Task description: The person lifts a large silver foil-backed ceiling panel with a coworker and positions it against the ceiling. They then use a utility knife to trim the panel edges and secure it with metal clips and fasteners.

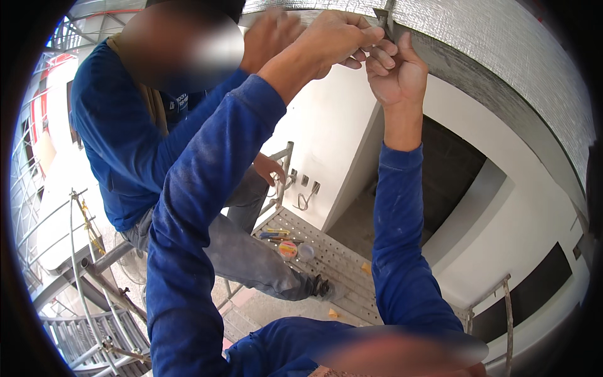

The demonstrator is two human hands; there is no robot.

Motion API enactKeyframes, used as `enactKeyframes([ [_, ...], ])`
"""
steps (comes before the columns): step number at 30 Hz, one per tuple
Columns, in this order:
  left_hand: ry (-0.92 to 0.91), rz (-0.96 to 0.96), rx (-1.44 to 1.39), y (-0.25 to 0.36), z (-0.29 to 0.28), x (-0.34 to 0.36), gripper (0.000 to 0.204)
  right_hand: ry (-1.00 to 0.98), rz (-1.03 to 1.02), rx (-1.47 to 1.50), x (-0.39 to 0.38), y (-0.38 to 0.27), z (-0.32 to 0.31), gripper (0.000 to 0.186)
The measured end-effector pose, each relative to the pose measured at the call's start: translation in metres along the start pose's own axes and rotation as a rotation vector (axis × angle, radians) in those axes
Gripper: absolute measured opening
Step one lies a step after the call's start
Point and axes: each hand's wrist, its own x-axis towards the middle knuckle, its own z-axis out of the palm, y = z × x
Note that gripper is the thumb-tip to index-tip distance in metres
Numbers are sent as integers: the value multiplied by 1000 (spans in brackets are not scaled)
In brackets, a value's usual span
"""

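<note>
Both my arms reach up to the top of the view, close under a foil-faced ceiling edge. My left hand (339, 43) is closed, thumb and forefinger pinched together beside a small dark, pointed piece (382, 20) at the grey beam (465, 66). Whatever sits in that pinch is too small to make out. My right hand (401, 76) meets it from the right, palm showing, fingers curled in toward the left fingertips and thumb raised. The dark piece runs down behind its fingers, so I cannot tell which hand grips it.
At my left a person in blue (125, 144) sits on the scaffold, one hand (273, 38) raised and blurred near mine. Below, the perforated platform (326, 261) carries pen-like tools (276, 235) and a round tape roll (287, 249). Scaffold rails (509, 327) stand at both sides; a dark opening (440, 176) lies ahead.
</note>
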Motion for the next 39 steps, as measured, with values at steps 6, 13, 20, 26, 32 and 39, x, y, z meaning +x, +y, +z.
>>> enactKeyframes([
  [6,90,114,70,-3,12,-17,39,143,50,-225,-37,-10,-11,48],
  [13,214,136,219,-1,28,-34,54,259,176,-289,-88,-26,-50,41],
  [20,254,78,131,-29,67,-26,68,340,227,-310,-116,-45,-85,36],
  [26,377,93,365,-55,90,14,57,358,261,-307,-114,-47,-97,32],
  [32,549,293,630,-72,106,59,36,379,316,-320,-136,-49,-117,29],
  [39,790,355,557,-72,132,63,31,469,321,-386,-174,-73,-162,24],
])
